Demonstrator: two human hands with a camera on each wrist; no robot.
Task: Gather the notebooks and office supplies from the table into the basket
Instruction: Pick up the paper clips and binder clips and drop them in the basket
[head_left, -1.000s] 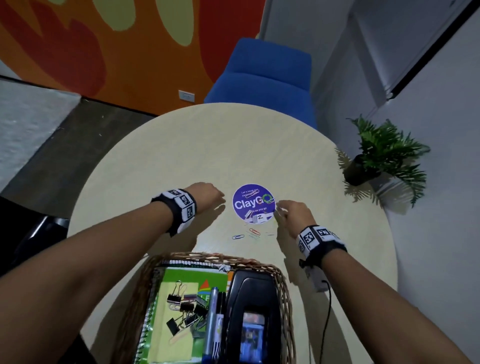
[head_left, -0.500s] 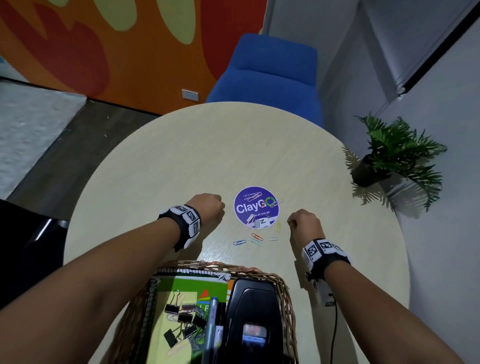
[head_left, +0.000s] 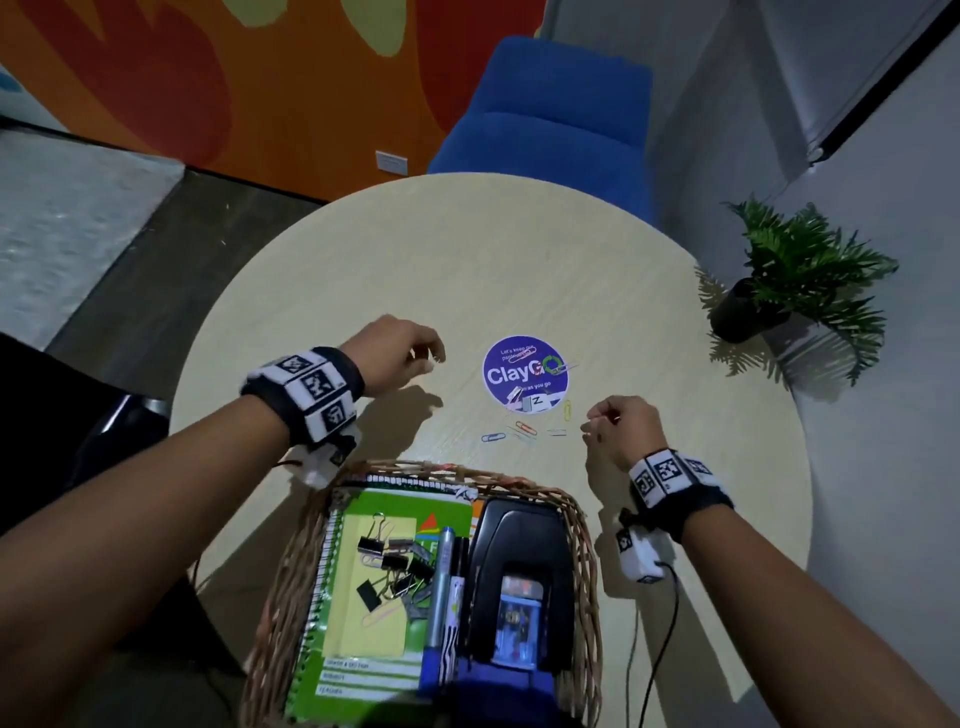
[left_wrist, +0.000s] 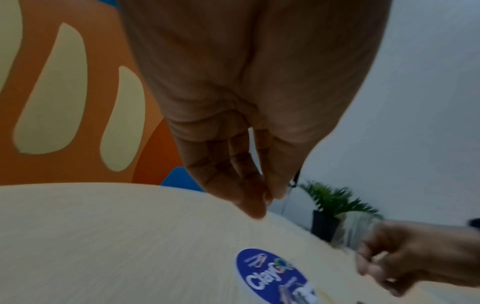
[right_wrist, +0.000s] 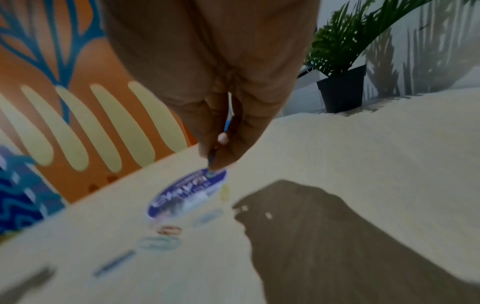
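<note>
Several coloured paper clips (head_left: 525, 427) lie loose on the round table (head_left: 467, 270), in front of and on a purple ClayGo sticker (head_left: 524, 375). My right hand (head_left: 597, 423) hovers just right of them and pinches a blue paper clip (right_wrist: 228, 121) between thumb and fingers. My left hand (head_left: 426, 358) hangs over the table left of the sticker. Its fingertips (left_wrist: 259, 209) meet the thumb and nothing shows between them. The wicker basket (head_left: 587, 545) sits at the near edge and holds a green notebook (head_left: 363, 670), black binder clips (head_left: 395, 561), markers (head_left: 441, 582) and a black punch (head_left: 514, 571).
A potted plant (head_left: 748, 306) stands off the table's right rim by the wall. A blue chair (head_left: 561, 119) is pushed in at the far side. A thin cable (head_left: 654, 649) trails from my right wrist over the near right of the table.
My right hand has drawn back from the sticker's edge toward me, still pinching. My left hand has lifted off the table and its fist has loosened.
</note>
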